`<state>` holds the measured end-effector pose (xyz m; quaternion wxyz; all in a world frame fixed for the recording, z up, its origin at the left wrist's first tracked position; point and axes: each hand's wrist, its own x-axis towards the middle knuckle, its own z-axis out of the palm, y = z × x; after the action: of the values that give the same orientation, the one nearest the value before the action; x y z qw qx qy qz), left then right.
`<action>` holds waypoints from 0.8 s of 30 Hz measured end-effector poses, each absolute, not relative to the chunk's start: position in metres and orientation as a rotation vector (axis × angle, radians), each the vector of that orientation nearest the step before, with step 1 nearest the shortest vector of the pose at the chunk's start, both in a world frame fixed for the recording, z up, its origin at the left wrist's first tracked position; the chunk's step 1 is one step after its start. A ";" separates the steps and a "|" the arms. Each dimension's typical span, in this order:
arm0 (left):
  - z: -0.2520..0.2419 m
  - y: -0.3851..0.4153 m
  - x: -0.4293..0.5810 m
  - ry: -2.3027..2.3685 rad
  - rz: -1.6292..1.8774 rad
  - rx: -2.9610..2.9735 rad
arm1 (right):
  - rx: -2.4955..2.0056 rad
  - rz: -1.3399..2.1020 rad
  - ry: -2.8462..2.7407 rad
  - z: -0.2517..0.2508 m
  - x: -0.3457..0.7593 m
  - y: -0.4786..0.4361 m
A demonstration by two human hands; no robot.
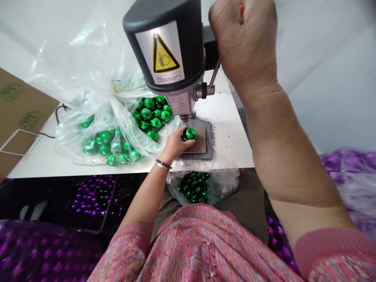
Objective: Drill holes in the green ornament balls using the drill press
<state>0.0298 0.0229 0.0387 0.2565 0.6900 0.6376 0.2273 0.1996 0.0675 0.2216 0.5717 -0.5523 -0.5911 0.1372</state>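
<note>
My left hand (175,143) grips a shiny green faceted ball (191,134) between thumb and fingers. The ball rests on a brown board (200,145) lying on the grey base (209,135) of a drill press (164,51). Right above it is the thin drill bit (187,125); whether the tip is inside the ball I cannot tell. At the upper right, my right hand (245,35) is closed in a fist around the drill press handle (241,9), of which a bit of red shows. More green balls (151,113) lie to the left of the press.
A clear plastic bag (114,105) spreads over the table (64,167) around the green balls. Another bag with green balls (195,186) sits on my lap. Cardboard (26,109) stands at left. Purple balls (94,196) lie below, and bagged purple ones (349,160) at right. Dark shavings dot the table.
</note>
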 end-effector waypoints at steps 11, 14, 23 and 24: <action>0.030 0.023 0.026 1.724 0.600 1.832 | -0.948 0.133 -1.553 0.188 0.210 0.037; 0.029 0.023 0.026 1.700 0.613 1.827 | -0.956 -0.062 -1.618 0.162 0.214 0.012; 0.028 0.022 0.023 1.644 0.628 1.828 | -0.944 -0.484 -1.665 0.113 0.218 0.004; 0.027 0.022 0.023 1.643 0.627 1.831 | -0.928 -0.516 -1.656 0.110 0.218 0.005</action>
<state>0.0229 0.0222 0.0274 0.2969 0.6887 0.6180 0.2358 0.2180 0.0054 0.1100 0.5540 -0.3927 -0.7008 -0.2183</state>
